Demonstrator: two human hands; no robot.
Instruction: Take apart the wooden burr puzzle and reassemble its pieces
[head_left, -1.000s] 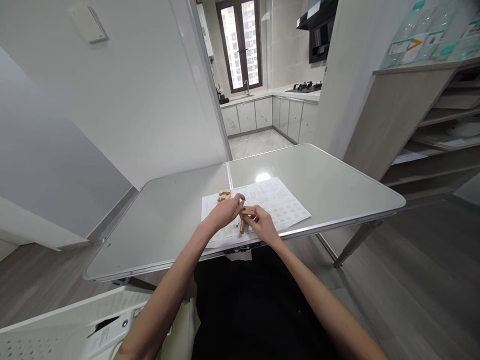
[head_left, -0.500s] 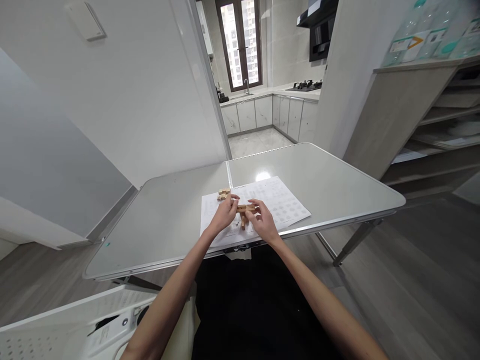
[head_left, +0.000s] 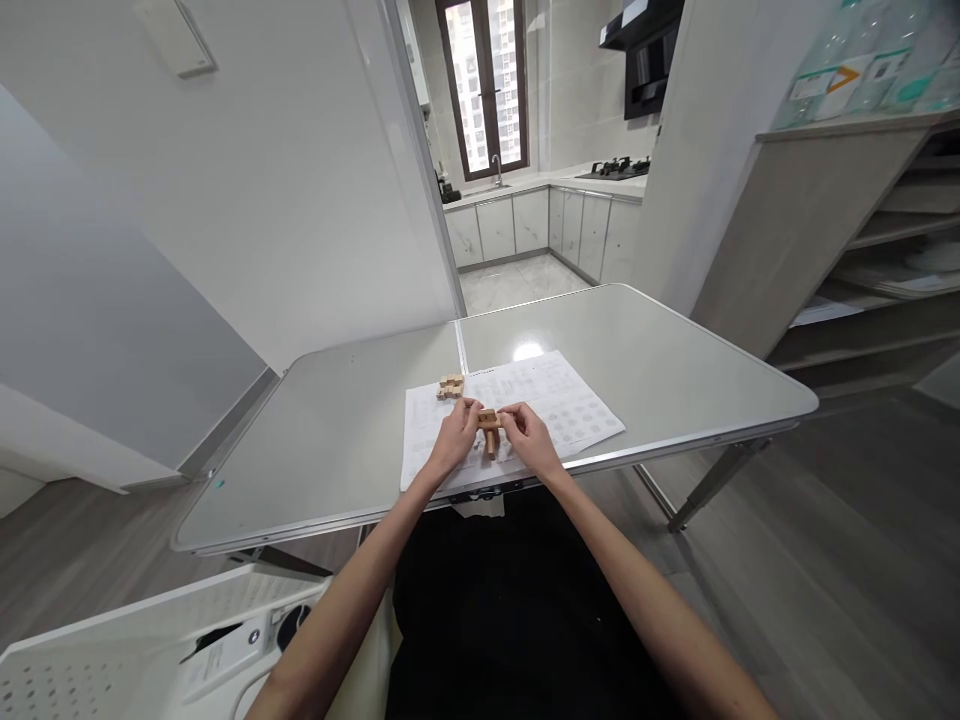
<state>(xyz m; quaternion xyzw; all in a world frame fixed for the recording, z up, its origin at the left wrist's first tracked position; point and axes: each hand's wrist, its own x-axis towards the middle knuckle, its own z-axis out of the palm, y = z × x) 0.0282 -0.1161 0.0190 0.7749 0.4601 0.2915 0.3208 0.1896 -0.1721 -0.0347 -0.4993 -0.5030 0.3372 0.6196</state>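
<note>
tan wooden blocks (head_left: 489, 424), white printed sheet (head_left: 555, 400)

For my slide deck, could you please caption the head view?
Left hand and right hand hold a wooden puzzle piece above a printed sheet on a grey table.

Matt wooden puzzle pieces (head_left: 489, 424), printed paper sheet (head_left: 570, 405), glossy smooth table (head_left: 660, 360).

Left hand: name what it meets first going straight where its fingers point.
The small tan wooden cross-shaped piece, right at the fingertips of the left hand and probably already touching them.
</note>
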